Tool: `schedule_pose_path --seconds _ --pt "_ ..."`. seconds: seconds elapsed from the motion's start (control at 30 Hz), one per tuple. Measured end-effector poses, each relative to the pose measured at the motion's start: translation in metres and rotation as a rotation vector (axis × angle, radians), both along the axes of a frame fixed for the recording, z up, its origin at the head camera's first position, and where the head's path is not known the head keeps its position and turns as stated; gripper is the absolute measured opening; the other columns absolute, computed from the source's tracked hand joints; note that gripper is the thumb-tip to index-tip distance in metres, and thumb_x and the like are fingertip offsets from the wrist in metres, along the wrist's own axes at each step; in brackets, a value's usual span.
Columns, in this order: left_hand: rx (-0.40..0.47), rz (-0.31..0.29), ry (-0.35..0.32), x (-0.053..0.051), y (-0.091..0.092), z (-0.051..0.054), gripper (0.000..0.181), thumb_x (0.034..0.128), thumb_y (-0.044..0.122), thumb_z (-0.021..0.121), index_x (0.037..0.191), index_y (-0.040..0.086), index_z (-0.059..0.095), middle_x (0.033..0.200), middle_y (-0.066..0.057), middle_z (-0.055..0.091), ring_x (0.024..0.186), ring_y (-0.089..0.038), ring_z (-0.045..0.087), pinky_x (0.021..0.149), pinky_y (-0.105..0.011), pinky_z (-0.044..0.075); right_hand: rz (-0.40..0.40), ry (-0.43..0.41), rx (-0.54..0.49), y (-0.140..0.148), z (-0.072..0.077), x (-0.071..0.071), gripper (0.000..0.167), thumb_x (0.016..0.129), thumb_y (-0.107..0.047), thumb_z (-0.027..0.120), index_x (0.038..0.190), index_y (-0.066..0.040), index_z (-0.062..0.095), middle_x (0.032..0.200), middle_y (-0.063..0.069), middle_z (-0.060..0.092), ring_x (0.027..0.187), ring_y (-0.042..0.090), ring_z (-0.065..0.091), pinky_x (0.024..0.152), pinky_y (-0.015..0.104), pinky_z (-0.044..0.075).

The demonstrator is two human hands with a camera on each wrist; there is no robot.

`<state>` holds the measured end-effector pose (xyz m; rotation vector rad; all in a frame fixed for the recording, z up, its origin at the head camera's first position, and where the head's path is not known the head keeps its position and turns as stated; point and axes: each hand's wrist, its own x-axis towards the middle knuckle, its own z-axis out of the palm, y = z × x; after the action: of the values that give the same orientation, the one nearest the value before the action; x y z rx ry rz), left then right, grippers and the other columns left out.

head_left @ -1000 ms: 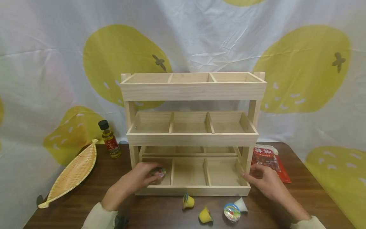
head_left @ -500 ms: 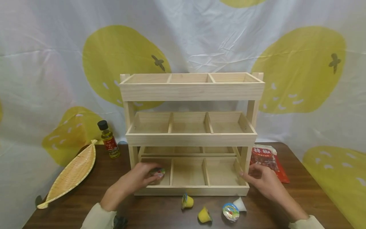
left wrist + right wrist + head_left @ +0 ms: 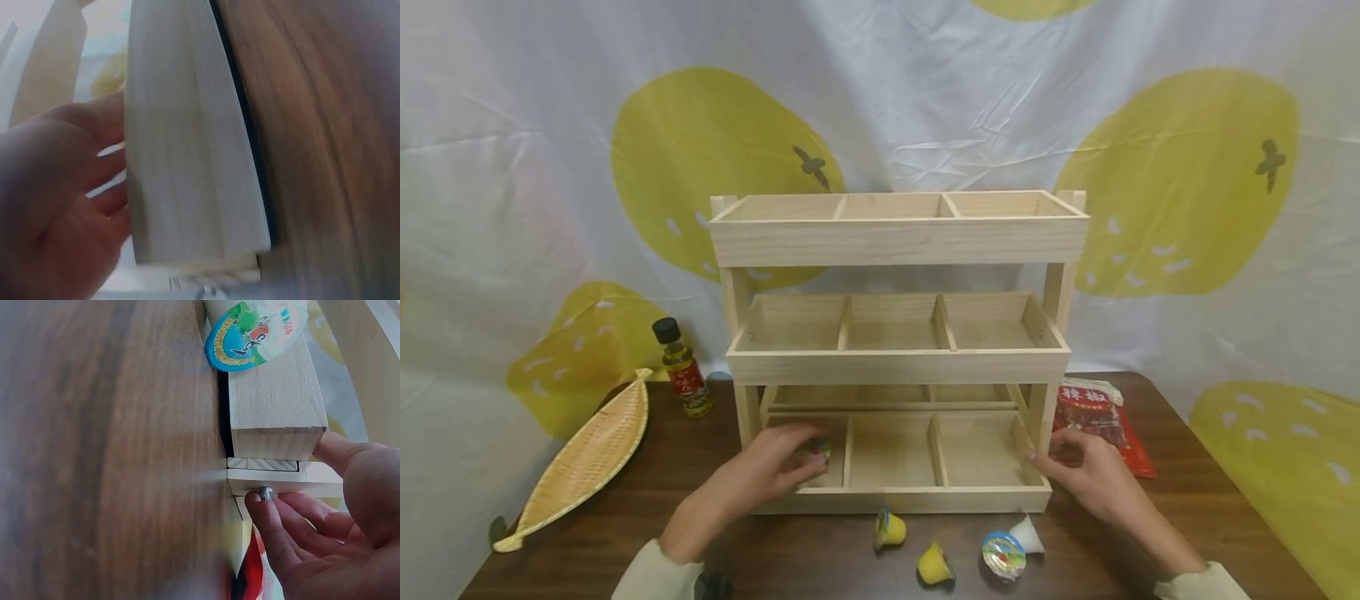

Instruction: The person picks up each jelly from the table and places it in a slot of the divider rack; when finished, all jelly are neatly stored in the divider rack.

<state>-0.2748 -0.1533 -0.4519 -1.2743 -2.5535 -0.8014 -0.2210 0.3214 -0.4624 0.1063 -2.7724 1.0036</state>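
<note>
A three-tier wooden rack [image 3: 898, 367] with divided trays stands on the dark wood table. My left hand [image 3: 767, 462] reaches into the left compartment of the bottom tray and holds a small jelly cup [image 3: 823, 452], whose printed lid peeks out between thumb and fingers. In the left wrist view the tray's front board [image 3: 181, 131] hides the fingertips and the cup. At the rack's right end my right hand [image 3: 1093, 479] grips the bottom tray's corner. The right wrist view shows its thumb at the tray and its fingers by a metal bolt [image 3: 266, 493] on the side post.
In front of the rack lie two yellow jelly cups [image 3: 891, 528] and a white one [image 3: 1028, 534] beside a foil-lidded cup [image 3: 1003, 556]. A woven leaf-shaped basket [image 3: 583, 462] and a sauce bottle [image 3: 687, 371] stand left. A red chili packet [image 3: 1093, 412] lies right, behind the hand.
The cup in my left hand has turned slightly, and less of its lid shows. The right hand keeps its grip on the rack. The head view has shifted a little.
</note>
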Motion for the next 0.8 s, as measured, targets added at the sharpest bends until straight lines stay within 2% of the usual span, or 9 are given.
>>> schedule_pose_path --seconds 0.1,0.17,0.23,0.33,0.47,0.57,0.63,0.8 --pt "0.071 -0.050 0.092 0.007 0.013 -0.001 0.037 0.0951 0.009 0.082 0.128 -0.003 0.070 0.124 -0.019 0.077 0.104 -0.026 0.079 0.092 -0.038 0.067 -0.002 0.000 0.005 0.000 0.000 0.001 0.031 0.095 -0.042 0.084 0.102 -0.013 0.078 0.102 0.005 0.083 0.103 0.024 0.077 0.083 0.033 0.060" --pt "0.091 -0.072 0.164 0.014 0.024 -0.001 0.033 0.0932 0.011 0.084 0.124 0.003 0.073 0.123 -0.011 0.078 0.111 -0.023 0.075 0.096 -0.037 0.065 -0.003 0.000 0.008 0.001 0.000 0.001 0.031 0.095 -0.043 0.084 0.102 -0.013 0.078 0.102 0.005 0.082 0.103 0.024 0.077 0.083 0.033 0.059" --pt "0.095 -0.090 0.203 0.022 0.034 -0.001 0.029 0.0927 0.014 0.086 0.119 0.009 0.075 0.121 -0.003 0.077 0.115 -0.019 0.071 0.099 -0.034 0.063 -0.003 -0.001 0.006 0.001 -0.001 0.001 0.031 0.095 -0.042 0.084 0.102 -0.013 0.077 0.101 0.005 0.082 0.102 0.023 0.077 0.082 0.032 0.059" --pt "0.074 -0.110 0.219 0.033 0.047 -0.002 0.024 0.0931 0.017 0.086 0.114 0.016 0.075 0.117 0.006 0.075 0.113 -0.011 0.067 0.097 -0.030 0.062 0.002 0.001 0.002 0.001 -0.001 0.001 0.030 0.095 -0.042 0.084 0.101 -0.013 0.077 0.100 0.004 0.082 0.101 0.022 0.077 0.081 0.030 0.059" --pt "0.011 -0.126 0.236 0.042 0.055 -0.006 0.025 0.0913 0.020 0.088 0.112 0.020 0.075 0.113 0.011 0.072 0.110 -0.006 0.067 0.101 -0.033 0.061 0.004 0.005 -0.001 0.002 -0.003 0.001 0.030 0.095 -0.042 0.084 0.100 -0.013 0.076 0.101 0.005 0.083 0.102 0.024 0.078 0.082 0.031 0.060" --pt "-0.038 -0.145 0.244 0.047 0.057 -0.009 0.028 0.0897 0.024 0.090 0.114 0.021 0.076 0.112 0.012 0.072 0.110 -0.005 0.067 0.103 -0.030 0.060 0.007 0.000 -0.010 0.001 -0.003 0.001 0.032 0.096 -0.042 0.083 0.101 -0.012 0.076 0.103 0.007 0.083 0.103 0.026 0.079 0.085 0.033 0.061" --pt "-0.055 -0.162 0.239 0.049 0.058 -0.011 0.031 0.0887 0.026 0.091 0.115 0.021 0.076 0.113 0.012 0.072 0.109 -0.005 0.067 0.098 -0.023 0.058 0.010 -0.004 -0.017 0.001 -0.003 0.000 0.033 0.096 -0.042 0.083 0.102 -0.011 0.075 0.104 0.008 0.083 0.104 0.027 0.079 0.085 0.034 0.061" --pt "-0.072 -0.183 0.290 0.054 0.062 -0.012 0.036 0.0854 0.033 0.094 0.114 0.021 0.075 0.113 0.011 0.072 0.109 -0.005 0.067 0.099 -0.020 0.056 0.015 -0.008 -0.025 0.001 -0.002 0.000 0.033 0.096 -0.042 0.083 0.103 -0.010 0.075 0.105 0.010 0.083 0.104 0.028 0.079 0.085 0.032 0.061"
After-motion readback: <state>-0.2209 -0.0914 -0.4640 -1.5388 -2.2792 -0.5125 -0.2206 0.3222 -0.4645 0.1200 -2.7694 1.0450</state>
